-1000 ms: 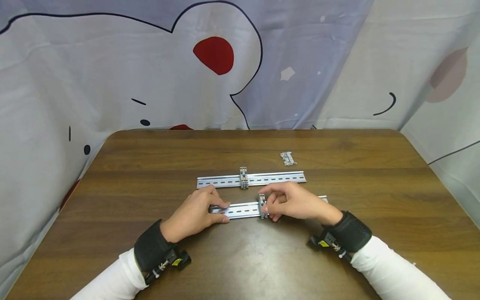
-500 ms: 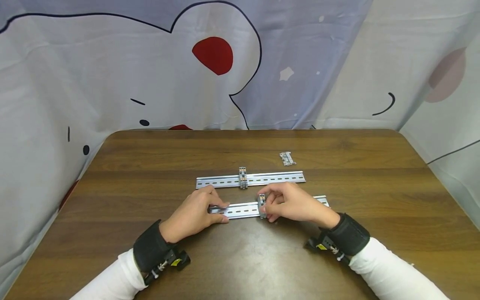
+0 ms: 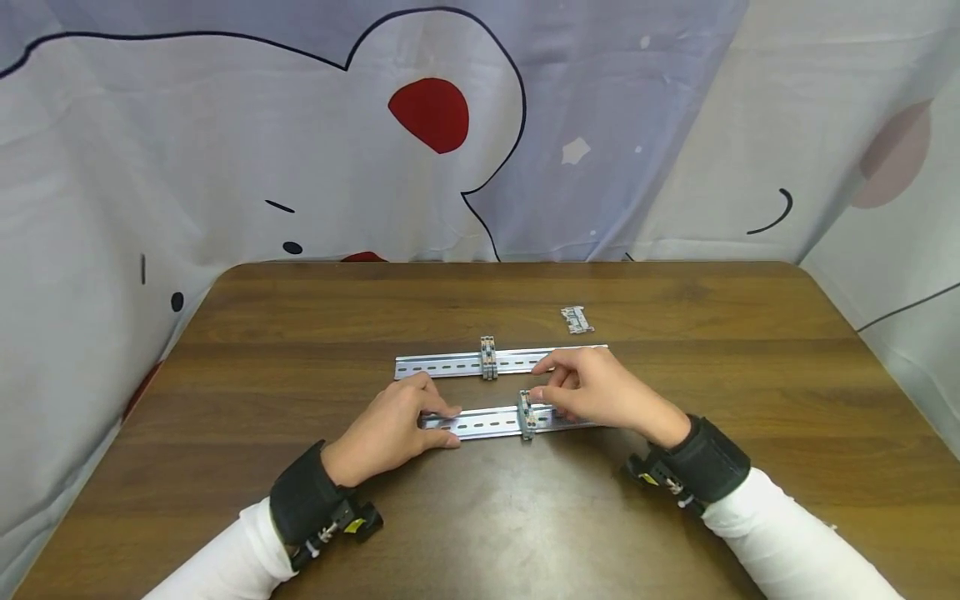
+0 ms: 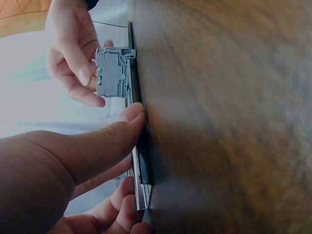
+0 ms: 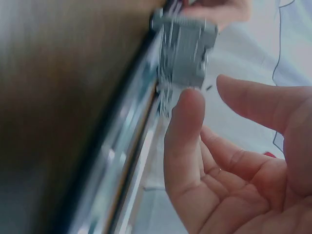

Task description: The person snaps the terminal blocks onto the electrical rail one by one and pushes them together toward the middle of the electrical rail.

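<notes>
A slotted metal DIN rail (image 3: 487, 422) lies nearest the person, and my left hand (image 3: 390, 427) pinches its left end between thumb and fingers. On that rail stands a grey DIN rail terminal block (image 3: 527, 421), seen side-on in the left wrist view. My right hand (image 3: 603, 387) is just right of and behind the block, fingers loosely bent and spread. In the right wrist view one fingertip (image 5: 191, 100) meets the edge of the terminal block (image 5: 187, 53), while another digit stays apart from it. The hand hides the rail's right end.
A second DIN rail (image 3: 442, 365) lies parallel behind, bearing a small group of terminal blocks (image 3: 489, 358). Farther back, a loose terminal block (image 3: 577, 320) lies flat on the wooden table (image 3: 300, 317). A patterned curtain (image 3: 247, 150) hangs beyond the table's far edge.
My right hand has loosened its grip on the terminal block and shifted up and right. The block remains on the near rail. My left hand keeps its hold.
</notes>
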The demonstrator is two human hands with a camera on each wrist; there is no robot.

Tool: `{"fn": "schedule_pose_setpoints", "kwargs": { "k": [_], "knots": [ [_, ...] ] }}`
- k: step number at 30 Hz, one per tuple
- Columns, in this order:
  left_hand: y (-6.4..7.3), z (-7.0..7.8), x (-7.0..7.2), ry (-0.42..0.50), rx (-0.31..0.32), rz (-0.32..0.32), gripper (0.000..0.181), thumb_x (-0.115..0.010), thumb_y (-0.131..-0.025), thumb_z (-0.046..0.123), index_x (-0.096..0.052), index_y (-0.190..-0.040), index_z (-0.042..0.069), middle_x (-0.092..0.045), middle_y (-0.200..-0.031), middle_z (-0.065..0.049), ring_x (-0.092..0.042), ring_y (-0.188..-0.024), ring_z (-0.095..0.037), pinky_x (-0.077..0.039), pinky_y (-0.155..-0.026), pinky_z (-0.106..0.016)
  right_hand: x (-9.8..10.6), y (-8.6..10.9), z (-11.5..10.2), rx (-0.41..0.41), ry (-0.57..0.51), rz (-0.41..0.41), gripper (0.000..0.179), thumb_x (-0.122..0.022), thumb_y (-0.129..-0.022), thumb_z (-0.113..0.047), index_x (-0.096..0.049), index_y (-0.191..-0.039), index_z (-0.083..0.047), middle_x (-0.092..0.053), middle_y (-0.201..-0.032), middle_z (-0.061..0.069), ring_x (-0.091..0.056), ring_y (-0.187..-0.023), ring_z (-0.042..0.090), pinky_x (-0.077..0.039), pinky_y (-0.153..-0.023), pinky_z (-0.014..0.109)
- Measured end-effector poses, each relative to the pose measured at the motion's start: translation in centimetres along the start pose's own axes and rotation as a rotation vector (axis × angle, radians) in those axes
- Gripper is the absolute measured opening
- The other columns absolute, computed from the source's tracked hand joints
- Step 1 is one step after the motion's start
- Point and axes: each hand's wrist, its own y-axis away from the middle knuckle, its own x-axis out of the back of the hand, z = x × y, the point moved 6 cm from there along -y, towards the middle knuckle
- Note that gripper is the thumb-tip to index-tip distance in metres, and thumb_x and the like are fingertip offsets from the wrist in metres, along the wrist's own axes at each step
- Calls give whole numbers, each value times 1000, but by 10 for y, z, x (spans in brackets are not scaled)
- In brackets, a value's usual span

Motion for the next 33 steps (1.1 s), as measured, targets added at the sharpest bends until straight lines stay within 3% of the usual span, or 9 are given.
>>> {"fn": "schedule_pose_setpoints", "kwargs": {
  "k": [5,11,15,19,24,27,33],
  "knots": [
    [-1,-1,-1,7,2,-1,37,-86,-74,29,-77,-106,13,-58,-88,3,-55,-78,-14,-42,-66,-23,25,-10,5,20,197,142,27,-73,-87,-18,-69,-108,-1,-69,-79,-2,-63,-68,10,-51,-64,28],
    [-1,-2,-2,8,-3,6,36,-85,-75,30,-77,-106,14,-58,-88,4,-55,-78,-13,-42,-66,-24,58,-32,18,-60,344,256,33,-73,-87,-20,-67,-110,2,-70,-90,10,-66,-82,22,-52,-73,38],
    [-1,-3,-3,7,-7,0,36,-85,-75,31,-77,-106,14,-58,-88,4,-55,-78,-13,-42,-67,-23,68,-42,33,-172,421,224,43,-72,-87,-21,-62,-119,6,-66,-105,20,-62,-97,32,-49,-81,45],
    [-1,-3,-1,9,8,-1,36,-85,-75,30,-77,-106,14,-58,-88,4,-54,-78,-14,-42,-65,-24,70,-49,43,-227,492,151,58,-74,-86,-23,-53,-131,8,-57,-119,27,-54,-107,38,-46,-88,51],
    [-3,-2,0,5,27,-12,37,-85,-75,31,-77,-107,15,-57,-89,4,-53,-77,-14,-41,-64,-24,65,-55,53,-268,514,36,72,-75,-85,-29,-43,-145,-4,-47,-126,27,-49,-111,39,-44,-92,53],
    [-4,-2,0,0,33,-22,37,-85,-75,31,-77,-108,15,-57,-89,4,-52,-76,-14,-40,-63,-24,61,-56,57,-259,553,-14,70,-73,-87,-31,-44,-146,-9,-47,-122,27,-50,-109,41,-43,-90,53],
    [-4,-2,0,-3,41,-27,37,-85,-75,31,-77,-108,16,-57,-89,5,-52,-77,-12,-41,-64,-25,60,-57,59,-219,554,11,51,-73,-86,-25,-60,-130,-3,-52,-113,26,-51,-103,37,-45,-88,50]
  ]
}}
